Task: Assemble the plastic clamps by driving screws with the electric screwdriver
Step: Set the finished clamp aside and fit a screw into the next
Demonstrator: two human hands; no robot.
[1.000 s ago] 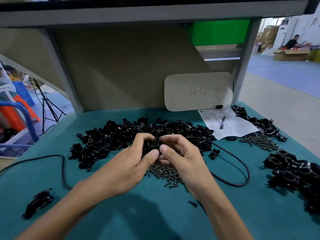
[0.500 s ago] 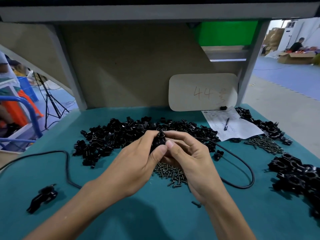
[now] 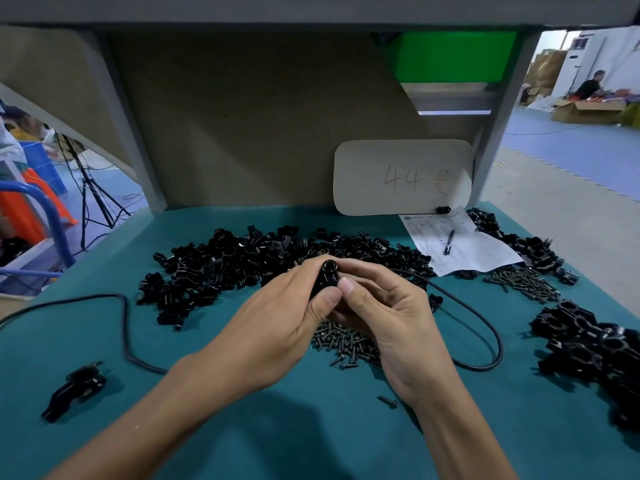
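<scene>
Both my hands meet over the middle of the teal table [image 3: 242, 427]. My left hand [image 3: 277, 327] and my right hand [image 3: 391, 317] together hold a small black plastic clamp [image 3: 327, 275], thumbs pressed side by side on its near face. Its round ring end points up and away from me. Beneath the hands lies a pile of small dark screws [image 3: 346, 341]. A large heap of loose black clamp parts [image 3: 242, 261] spreads behind the hands. The electric screwdriver is not visible.
A black cable [image 3: 485, 341] loops right of my hands and another stretch [image 3: 104, 299] runs left. Assembled clamps [image 3: 595, 351] pile at the right edge, more screws [image 3: 523, 282] and parts [image 3: 533, 247] behind. A paper with pen [image 3: 450, 244], a lone clamp [image 3: 76, 386], one stray screw [image 3: 388, 401].
My hands have kept their hold on the clamp and turned it so its ring end now shows above my thumbs. The camera view has shifted slightly.
</scene>
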